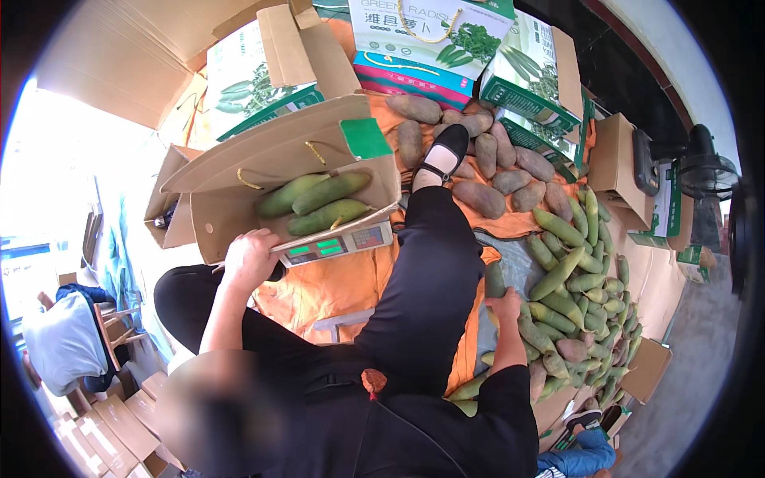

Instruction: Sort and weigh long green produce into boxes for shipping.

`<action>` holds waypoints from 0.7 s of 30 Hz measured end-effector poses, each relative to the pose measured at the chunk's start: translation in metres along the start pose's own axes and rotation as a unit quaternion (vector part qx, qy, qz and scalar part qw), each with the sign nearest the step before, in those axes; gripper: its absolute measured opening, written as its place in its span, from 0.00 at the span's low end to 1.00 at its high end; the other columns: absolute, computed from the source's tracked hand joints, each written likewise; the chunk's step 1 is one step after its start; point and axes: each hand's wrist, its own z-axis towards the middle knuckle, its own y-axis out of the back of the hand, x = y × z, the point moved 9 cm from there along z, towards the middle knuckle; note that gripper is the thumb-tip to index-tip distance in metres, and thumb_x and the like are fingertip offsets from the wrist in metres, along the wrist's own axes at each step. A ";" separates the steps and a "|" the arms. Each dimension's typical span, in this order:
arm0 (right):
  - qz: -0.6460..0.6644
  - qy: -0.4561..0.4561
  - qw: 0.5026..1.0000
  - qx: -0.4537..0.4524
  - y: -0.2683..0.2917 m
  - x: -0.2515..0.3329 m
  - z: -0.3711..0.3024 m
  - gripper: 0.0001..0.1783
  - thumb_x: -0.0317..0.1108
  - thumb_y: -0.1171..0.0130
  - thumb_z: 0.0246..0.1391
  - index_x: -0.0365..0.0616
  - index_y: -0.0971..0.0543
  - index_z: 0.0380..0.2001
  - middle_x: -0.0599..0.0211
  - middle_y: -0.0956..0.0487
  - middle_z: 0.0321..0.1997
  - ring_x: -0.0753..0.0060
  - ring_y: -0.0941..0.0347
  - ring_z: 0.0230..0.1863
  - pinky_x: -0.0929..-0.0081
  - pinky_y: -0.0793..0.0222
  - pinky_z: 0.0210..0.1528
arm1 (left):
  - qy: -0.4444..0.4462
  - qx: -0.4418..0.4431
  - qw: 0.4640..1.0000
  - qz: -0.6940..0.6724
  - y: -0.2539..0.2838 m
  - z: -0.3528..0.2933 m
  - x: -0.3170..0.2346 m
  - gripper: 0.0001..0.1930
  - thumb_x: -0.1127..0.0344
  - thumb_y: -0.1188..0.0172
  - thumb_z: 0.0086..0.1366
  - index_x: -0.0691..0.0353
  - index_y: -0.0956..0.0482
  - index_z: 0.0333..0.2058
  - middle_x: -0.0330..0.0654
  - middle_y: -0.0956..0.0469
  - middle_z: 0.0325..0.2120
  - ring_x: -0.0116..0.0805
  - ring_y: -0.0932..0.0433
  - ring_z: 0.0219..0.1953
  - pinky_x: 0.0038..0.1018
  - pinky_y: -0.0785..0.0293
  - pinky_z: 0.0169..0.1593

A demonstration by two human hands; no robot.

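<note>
My left hand (253,256) grips the lower front edge of an open cardboard box (209,209), its fingers curled over the rim. Inside that box lie three long green radishes (331,193). The box rests on a digital scale (319,249) with lit green displays and a keypad. On my right, a single green radish (494,279) points upward with my right hand (504,306) closed round its lower end. Beside this hand spreads a large heap of green radishes (586,279), with a few reddish-brown roots among them.
Beyond my outstretched foot (442,158) lies a pile of reddish-brown roots (480,199) on an orange cloth (319,296). White-and-green printed cartons (434,36) stand at the back. A black fan (705,171) is at the far right. Flat cardboard (119,430) is stacked at the lower left.
</note>
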 end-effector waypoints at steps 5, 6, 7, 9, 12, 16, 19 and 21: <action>0.224 0.145 0.959 -0.093 0.071 0.055 -0.019 0.35 0.39 0.25 0.23 0.36 0.25 0.40 0.51 0.22 0.37 0.54 0.25 0.42 0.63 0.30 0.45 | -0.013 -0.012 1.000 0.007 0.001 -0.004 -0.001 0.05 0.65 0.39 0.52 0.57 0.18 0.28 0.41 0.24 0.26 0.42 0.23 0.35 0.37 0.27 0.42; 0.262 0.177 0.944 -0.099 0.092 0.068 -0.023 0.34 0.37 0.26 0.23 0.35 0.25 0.40 0.52 0.22 0.38 0.55 0.25 0.41 0.64 0.30 0.45 | -0.011 -0.011 1.000 0.006 0.001 -0.004 -0.001 0.05 0.67 0.40 0.51 0.57 0.18 0.28 0.40 0.23 0.27 0.42 0.23 0.35 0.37 0.27 0.42; 0.299 0.212 0.925 -0.102 0.114 0.083 -0.028 0.33 0.35 0.26 0.24 0.34 0.25 0.40 0.53 0.22 0.38 0.57 0.25 0.40 0.65 0.30 0.45 | -0.012 -0.014 1.000 0.004 0.002 -0.004 -0.001 0.05 0.67 0.40 0.51 0.57 0.18 0.28 0.40 0.23 0.27 0.42 0.23 0.35 0.37 0.27 0.42; 0.344 0.281 0.890 -0.103 0.170 0.120 -0.053 0.34 0.33 0.27 0.26 0.34 0.26 0.42 0.56 0.23 0.40 0.60 0.26 0.42 0.66 0.31 0.47 | -0.022 -0.020 1.000 0.009 0.002 -0.005 -0.002 0.06 0.68 0.41 0.50 0.56 0.18 0.28 0.40 0.23 0.27 0.41 0.23 0.36 0.37 0.27 0.43; 0.315 0.347 0.866 -0.172 0.261 0.180 -0.121 0.36 0.33 0.28 0.27 0.36 0.27 0.46 0.58 0.25 0.44 0.62 0.28 0.46 0.66 0.33 0.50 | -0.024 -0.026 0.999 0.018 0.000 -0.008 0.003 0.06 0.67 0.40 0.50 0.56 0.18 0.28 0.40 0.23 0.27 0.40 0.22 0.36 0.36 0.27 0.42; 0.344 0.480 0.790 -0.163 0.340 0.251 -0.210 0.36 0.33 0.28 0.27 0.38 0.27 0.47 0.60 0.26 0.44 0.65 0.29 0.47 0.67 0.33 0.50 | -0.035 -0.036 0.998 0.023 -0.005 -0.006 0.005 0.06 0.67 0.40 0.50 0.56 0.18 0.28 0.40 0.23 0.27 0.40 0.22 0.36 0.36 0.28 0.41; 0.338 0.581 0.727 -0.139 0.363 0.307 -0.278 0.38 0.34 0.26 0.26 0.41 0.27 0.47 0.63 0.26 0.43 0.63 0.29 0.46 0.70 0.33 0.49 | -0.046 -0.039 0.998 0.025 -0.004 -0.005 0.003 0.05 0.66 0.40 0.50 0.56 0.18 0.28 0.40 0.23 0.26 0.39 0.22 0.36 0.35 0.28 0.40; 0.284 0.669 0.670 -0.150 0.363 0.346 -0.320 0.37 0.36 0.25 0.25 0.44 0.27 0.45 0.60 0.26 0.44 0.57 0.29 0.49 0.65 0.33 0.51 | -0.042 -0.037 0.998 0.021 -0.004 -0.005 0.004 0.05 0.66 0.40 0.51 0.56 0.18 0.27 0.40 0.23 0.26 0.39 0.22 0.35 0.35 0.28 0.40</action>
